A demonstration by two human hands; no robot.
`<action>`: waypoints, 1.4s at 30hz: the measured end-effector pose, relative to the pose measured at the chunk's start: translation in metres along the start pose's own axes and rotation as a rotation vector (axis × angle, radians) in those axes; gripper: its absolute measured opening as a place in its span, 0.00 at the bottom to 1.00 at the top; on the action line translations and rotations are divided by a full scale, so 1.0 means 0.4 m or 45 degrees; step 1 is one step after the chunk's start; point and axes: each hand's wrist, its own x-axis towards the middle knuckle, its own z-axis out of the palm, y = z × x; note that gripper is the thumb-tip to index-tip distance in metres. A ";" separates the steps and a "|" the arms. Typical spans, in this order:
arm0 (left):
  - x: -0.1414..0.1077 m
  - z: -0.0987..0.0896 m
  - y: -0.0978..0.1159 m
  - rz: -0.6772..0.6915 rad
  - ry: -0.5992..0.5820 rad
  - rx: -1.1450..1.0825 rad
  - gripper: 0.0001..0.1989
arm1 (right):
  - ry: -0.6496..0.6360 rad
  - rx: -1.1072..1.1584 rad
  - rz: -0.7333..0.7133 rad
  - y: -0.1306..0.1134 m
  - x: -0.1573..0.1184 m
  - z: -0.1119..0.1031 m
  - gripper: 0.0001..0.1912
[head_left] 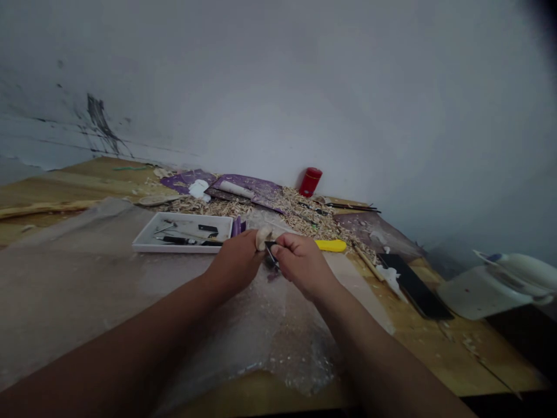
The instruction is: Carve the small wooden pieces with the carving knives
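Note:
My left hand (235,261) grips a small pale piece of carved wood (263,238), which shows above my fingers. My right hand (302,266) closes on a small dark-bladed carving knife (270,253), close against the wood. Its handle is mostly hidden in my fingers. Just beyond my right hand lies a yellow tool handle (331,245), not touching it. A white tray (143,242) of small hand tools sits beyond my left hand.
Wood shavings (300,212) are heaped along the back of the wooden table (435,342), around purple sheets (248,188) and a red cylindrical container (310,182). A black flat slab (413,284) lies at the right, with a white appliance (496,287) past the table edge. Translucent plastic sheeting (87,290) covers the near table.

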 end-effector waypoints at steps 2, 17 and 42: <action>0.001 0.001 -0.002 0.026 0.011 0.002 0.07 | -0.034 0.252 0.105 0.004 0.000 0.007 0.10; 0.000 -0.006 0.003 0.046 0.027 0.015 0.09 | 0.279 -0.940 -0.485 -0.008 -0.031 0.002 0.11; -0.004 0.001 0.000 0.034 -0.021 -0.030 0.09 | 0.156 -0.654 -0.291 -0.021 -0.010 -0.002 0.10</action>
